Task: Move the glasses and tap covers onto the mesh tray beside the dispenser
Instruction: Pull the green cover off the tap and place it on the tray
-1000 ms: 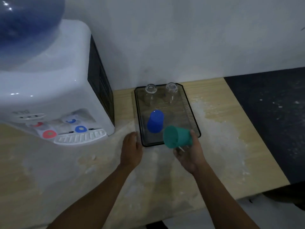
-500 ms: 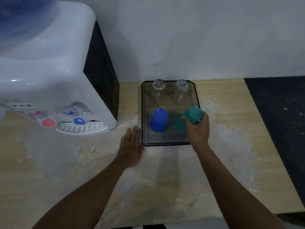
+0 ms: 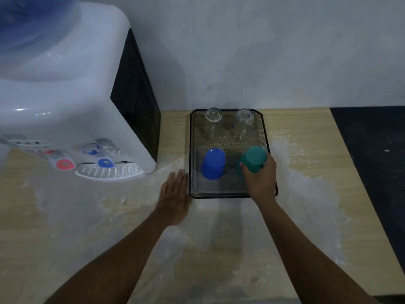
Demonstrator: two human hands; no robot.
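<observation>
A black mesh tray (image 3: 230, 189) lies on the wooden table just right of the white water dispenser (image 3: 65, 95). Two clear glasses (image 3: 213, 119) (image 3: 245, 120) stand upside down at the tray's far end. A blue tap cover (image 3: 213, 163) stands mouth down at the tray's near left. My right hand (image 3: 260, 178) is shut on a teal tap cover (image 3: 254, 159), which sits mouth down on the tray's near right. My left hand (image 3: 175, 194) lies flat and open on the table, against the tray's near left corner.
The dispenser's red tap (image 3: 63, 164), blue tap (image 3: 105, 163) and drip grid (image 3: 109, 171) face the table's front left. White dusty patches cover the tabletop. The table's right edge (image 3: 350, 163) drops to a dark floor. A wall rises right behind the tray.
My right hand carried the teal cover from the tray's near edge onto the mesh beside the blue cover and turned it mouth down. My left hand flattened beside the tray.
</observation>
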